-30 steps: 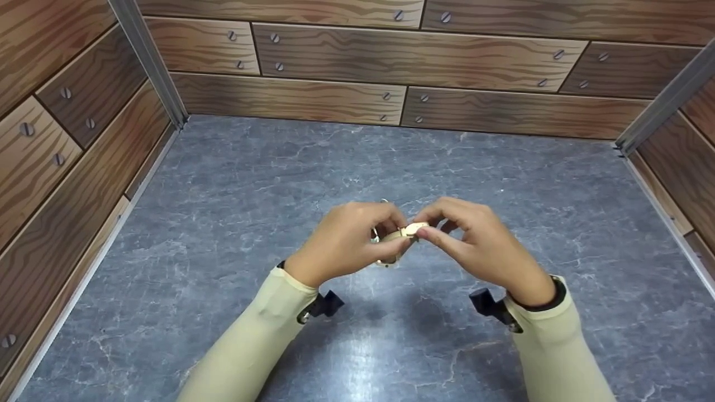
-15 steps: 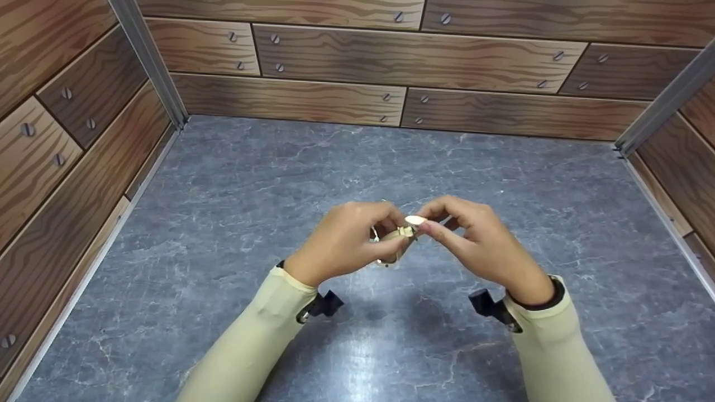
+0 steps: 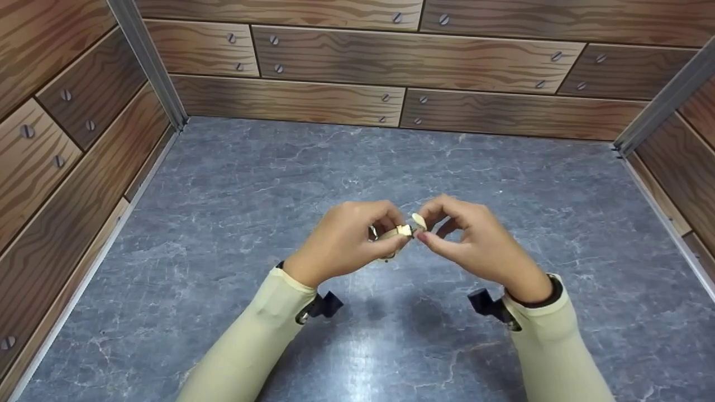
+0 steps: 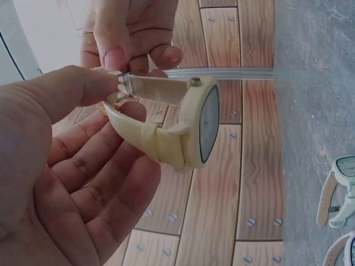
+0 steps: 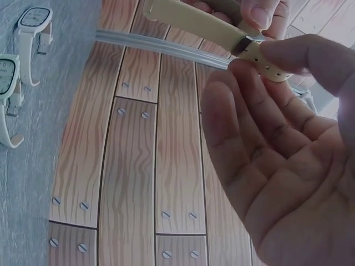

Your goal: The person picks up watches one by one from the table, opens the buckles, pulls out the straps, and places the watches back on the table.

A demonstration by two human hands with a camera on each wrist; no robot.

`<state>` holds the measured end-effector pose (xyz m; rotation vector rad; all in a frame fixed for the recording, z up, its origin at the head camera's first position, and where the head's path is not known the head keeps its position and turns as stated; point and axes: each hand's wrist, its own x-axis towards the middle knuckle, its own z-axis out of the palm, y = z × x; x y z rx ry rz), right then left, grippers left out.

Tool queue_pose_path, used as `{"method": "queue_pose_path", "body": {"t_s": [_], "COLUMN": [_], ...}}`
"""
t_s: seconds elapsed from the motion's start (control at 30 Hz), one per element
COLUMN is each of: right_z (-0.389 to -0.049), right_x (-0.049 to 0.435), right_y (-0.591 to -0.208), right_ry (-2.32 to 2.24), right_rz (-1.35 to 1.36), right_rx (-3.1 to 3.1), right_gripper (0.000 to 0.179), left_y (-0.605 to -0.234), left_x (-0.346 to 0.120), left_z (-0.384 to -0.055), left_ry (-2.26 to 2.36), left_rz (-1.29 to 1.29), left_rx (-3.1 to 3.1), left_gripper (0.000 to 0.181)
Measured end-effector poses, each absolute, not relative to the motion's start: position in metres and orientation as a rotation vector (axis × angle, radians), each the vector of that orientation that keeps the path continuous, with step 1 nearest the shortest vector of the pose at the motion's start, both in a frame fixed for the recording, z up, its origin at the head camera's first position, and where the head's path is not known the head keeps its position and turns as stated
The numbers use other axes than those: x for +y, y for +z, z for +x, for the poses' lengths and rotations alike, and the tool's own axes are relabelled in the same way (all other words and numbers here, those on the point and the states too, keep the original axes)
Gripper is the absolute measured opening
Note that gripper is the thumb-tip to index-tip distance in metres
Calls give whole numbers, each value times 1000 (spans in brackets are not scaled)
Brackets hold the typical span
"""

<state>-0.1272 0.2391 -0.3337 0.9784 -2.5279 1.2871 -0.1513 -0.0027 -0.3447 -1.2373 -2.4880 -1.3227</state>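
A cream wristwatch point(image 4: 191, 119) hangs between my two hands, its dark-rimmed dial facing away from the left palm. My left hand point(image 3: 357, 234) pinches the strap near the buckle with thumb and fingers, and its other fingers curl loosely below. My right hand point(image 3: 475, 237) pinches the other side, thumb against the strap end point(image 5: 272, 69) with its punched holes. At the metal buckle point(image 5: 242, 44) the two strap halves meet, so the band forms a loop. From the head view, the strap tip point(image 3: 418, 221) sticks up between the hands; the dial is mostly hidden behind the left hand.
Pale watches, one white-strapped point(image 4: 346, 166) and another point(image 4: 349, 249), lie on the grey marbled table point(image 3: 279, 167) at the left wrist view's edge. The right wrist view shows two white watches, one upper point(image 5: 34, 19) and one lower point(image 5: 6, 77). Wood-patterned panels point(image 3: 413, 56) wall the table.
The strap tip, first lying flat across the buckle, has lifted and now stands up, tilted, at the right fingers. Both hands stay nearly in place.
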Motion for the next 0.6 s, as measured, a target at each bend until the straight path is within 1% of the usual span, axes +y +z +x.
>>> {"method": "queue_pose_path", "body": {"t_s": [0.23, 0.5, 0.6], "right_z": [-128, -131, -132], "right_x": [238, 239, 239], "right_y": [-335, -336, -336], "right_ry": [1310, 1283, 1289], "right_rz": [978, 1001, 979], "right_rx": [-2499, -2491, -2496], "right_gripper": [11, 17, 16], "left_y": [-345, -347, -347], "left_x": [-1, 0, 0], "left_z": [-152, -153, -153], "left_ry": [-1292, -1256, -1246], "left_rz": [-1232, -1218, -1204], "left_rx": [-2498, -2508, -2525], "left_gripper": [8, 8, 14]}}
